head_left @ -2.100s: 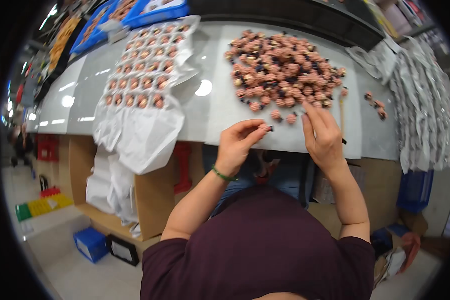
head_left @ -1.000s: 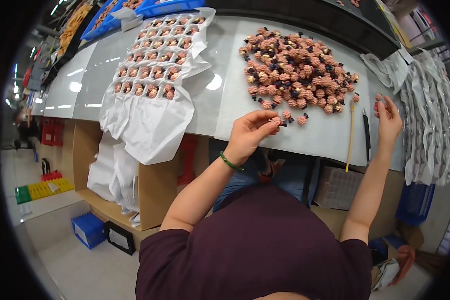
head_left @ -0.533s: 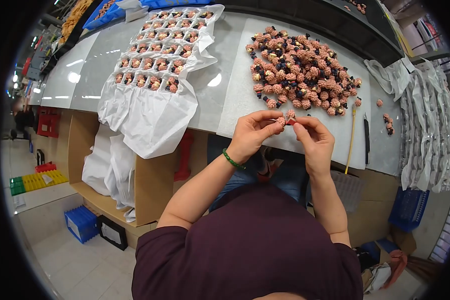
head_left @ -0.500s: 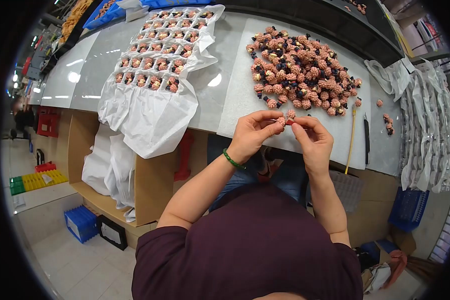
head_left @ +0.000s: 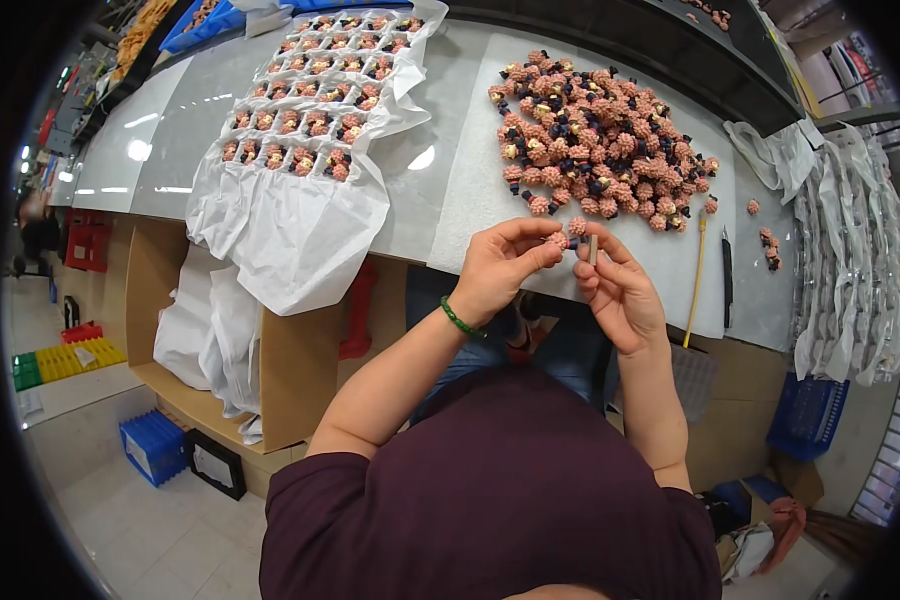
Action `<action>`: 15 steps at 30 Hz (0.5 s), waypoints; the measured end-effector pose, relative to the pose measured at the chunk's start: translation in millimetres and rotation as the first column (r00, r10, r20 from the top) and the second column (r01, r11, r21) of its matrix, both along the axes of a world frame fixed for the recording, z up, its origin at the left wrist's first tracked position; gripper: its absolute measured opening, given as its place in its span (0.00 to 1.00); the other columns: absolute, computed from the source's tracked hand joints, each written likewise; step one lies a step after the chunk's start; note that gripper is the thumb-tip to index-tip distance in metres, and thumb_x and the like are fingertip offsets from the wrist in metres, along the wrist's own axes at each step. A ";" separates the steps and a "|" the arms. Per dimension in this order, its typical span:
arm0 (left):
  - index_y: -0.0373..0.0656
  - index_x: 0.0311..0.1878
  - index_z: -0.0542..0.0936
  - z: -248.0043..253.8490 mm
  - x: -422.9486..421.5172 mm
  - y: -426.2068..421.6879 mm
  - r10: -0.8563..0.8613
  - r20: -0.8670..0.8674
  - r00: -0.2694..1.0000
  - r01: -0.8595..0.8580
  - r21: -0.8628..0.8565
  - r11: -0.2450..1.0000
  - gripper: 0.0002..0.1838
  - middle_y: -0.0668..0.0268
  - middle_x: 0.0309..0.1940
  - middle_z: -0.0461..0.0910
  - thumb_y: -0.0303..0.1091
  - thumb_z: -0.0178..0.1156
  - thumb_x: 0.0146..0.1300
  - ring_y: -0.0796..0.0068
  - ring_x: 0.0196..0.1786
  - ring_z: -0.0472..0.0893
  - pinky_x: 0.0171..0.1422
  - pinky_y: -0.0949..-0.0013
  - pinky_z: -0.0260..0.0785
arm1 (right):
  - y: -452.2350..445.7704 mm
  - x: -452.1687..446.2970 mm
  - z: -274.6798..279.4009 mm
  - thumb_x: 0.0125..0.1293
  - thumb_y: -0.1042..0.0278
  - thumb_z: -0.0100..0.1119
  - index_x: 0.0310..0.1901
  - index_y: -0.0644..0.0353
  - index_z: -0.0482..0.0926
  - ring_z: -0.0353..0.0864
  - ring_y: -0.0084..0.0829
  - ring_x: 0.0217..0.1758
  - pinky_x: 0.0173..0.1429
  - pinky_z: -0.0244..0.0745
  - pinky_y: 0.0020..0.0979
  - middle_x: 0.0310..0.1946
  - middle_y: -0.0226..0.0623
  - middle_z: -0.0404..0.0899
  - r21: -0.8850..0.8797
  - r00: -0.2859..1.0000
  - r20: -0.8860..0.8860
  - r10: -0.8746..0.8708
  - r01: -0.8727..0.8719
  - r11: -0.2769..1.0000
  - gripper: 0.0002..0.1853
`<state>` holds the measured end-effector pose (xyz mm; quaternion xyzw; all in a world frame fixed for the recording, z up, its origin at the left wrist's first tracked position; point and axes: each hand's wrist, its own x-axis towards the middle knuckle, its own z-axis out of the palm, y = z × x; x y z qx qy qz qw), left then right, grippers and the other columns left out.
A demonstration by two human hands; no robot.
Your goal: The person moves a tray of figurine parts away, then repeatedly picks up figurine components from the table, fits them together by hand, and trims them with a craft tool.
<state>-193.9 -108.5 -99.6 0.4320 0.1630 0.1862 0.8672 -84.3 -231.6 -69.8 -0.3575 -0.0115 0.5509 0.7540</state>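
My left hand [head_left: 503, 267], with a green beaded bracelet at the wrist, pinches a small figurine [head_left: 560, 241] with pink knobbly clusters and a dark part between them. My right hand [head_left: 625, 300] is beside it, thumb and fingers closed on a small flat tan strip [head_left: 593, 250], held upright close to the figurine. Whether the strip touches the figurine I cannot tell. Just beyond both hands lies a big heap of similar pink and dark figurines [head_left: 610, 145] on a white foam sheet [head_left: 470, 190].
On the left, a white paper-lined tray [head_left: 280, 215] holds rows of figurines. A yellow stick [head_left: 696, 285] and a black pen-like tool [head_left: 727, 280] lie to the right, near a few loose figurines [head_left: 770, 248]. Plastic-wrapped trays [head_left: 840, 260] stand at far right; a cardboard box [head_left: 195, 400] sits below left.
My right hand has turned, its fingers opening toward me, and the tan strip now shows upright where a red bit showed before. My left hand keeps its pinch on the figurine.
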 end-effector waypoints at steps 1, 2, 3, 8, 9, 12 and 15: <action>0.34 0.45 0.72 -0.3 -0.2 0.1 0.000 0.003 1.000 0.000 0.004 1.000 0.14 0.63 0.38 0.76 0.24 0.56 0.54 0.78 0.39 0.76 0.44 0.78 0.68 | -0.8 1.2 -1.2 0.59 0.79 0.44 0.52 0.64 0.65 0.69 0.25 0.34 0.36 0.69 0.19 0.35 0.40 0.69 0.046 0.995 -0.096 0.021 -0.017 0.999 0.18; 0.34 0.45 0.72 -0.6 -0.1 0.1 0.001 0.006 1.000 -0.001 0.009 1.000 0.14 0.63 0.38 0.76 0.24 0.56 0.54 0.78 0.39 0.76 0.44 0.78 0.68 | -1.6 2.4 -2.0 0.59 0.79 0.44 0.52 0.64 0.65 0.69 0.25 0.34 0.36 0.69 0.19 0.35 0.40 0.69 0.044 0.995 -0.095 0.020 -0.016 0.999 0.18; 0.34 0.45 0.72 -0.8 0.0 0.0 0.000 0.007 1.000 0.000 0.007 1.000 0.14 0.63 0.38 0.76 0.24 0.56 0.54 0.78 0.39 0.76 0.44 0.78 0.68 | -2.1 3.4 -2.9 0.59 0.79 0.43 0.52 0.64 0.65 0.68 0.25 0.34 0.36 0.69 0.20 0.36 0.41 0.69 0.083 0.989 -0.144 0.032 -0.020 0.996 0.18; 0.34 0.46 0.72 -0.3 -0.6 0.1 -0.007 0.005 1.000 0.007 0.011 1.000 0.14 0.63 0.38 0.76 0.24 0.54 0.55 0.78 0.40 0.76 0.45 0.77 0.68 | -2.9 5.8 -2.5 0.61 0.79 0.40 0.53 0.63 0.64 0.65 0.26 0.34 0.36 0.68 0.20 0.37 0.42 0.67 0.173 0.959 -0.273 0.074 -0.027 0.985 0.17; 0.34 0.47 0.72 0.7 -0.8 0.1 -0.009 0.002 1.000 0.009 0.012 1.000 0.14 0.63 0.39 0.76 0.24 0.54 0.55 0.78 0.40 0.76 0.45 0.77 0.68 | -2.8 5.9 -2.2 0.61 0.79 0.39 0.52 0.64 0.64 0.65 0.26 0.34 0.36 0.68 0.20 0.37 0.42 0.67 0.180 0.954 -0.289 0.079 -0.027 0.983 0.17; 0.34 0.47 0.72 -0.1 -0.9 0.1 -0.005 0.006 1.000 0.005 0.023 1.000 0.15 0.63 0.39 0.76 0.24 0.54 0.56 0.77 0.40 0.76 0.45 0.77 0.68 | -2.1 6.3 -2.1 0.61 0.78 0.39 0.51 0.64 0.65 0.65 0.26 0.34 0.37 0.68 0.20 0.37 0.42 0.66 0.211 0.933 -0.346 0.103 -0.030 0.977 0.16; 0.34 0.48 0.71 -1.4 -0.8 -0.3 0.007 0.019 1.000 -0.008 0.044 0.999 0.15 0.62 0.39 0.76 0.24 0.53 0.56 0.77 0.40 0.76 0.45 0.77 0.69 | -2.3 5.8 -2.1 0.61 0.77 0.40 0.50 0.64 0.66 0.65 0.26 0.34 0.37 0.68 0.20 0.37 0.42 0.67 0.196 0.945 -0.314 0.087 -0.025 0.980 0.14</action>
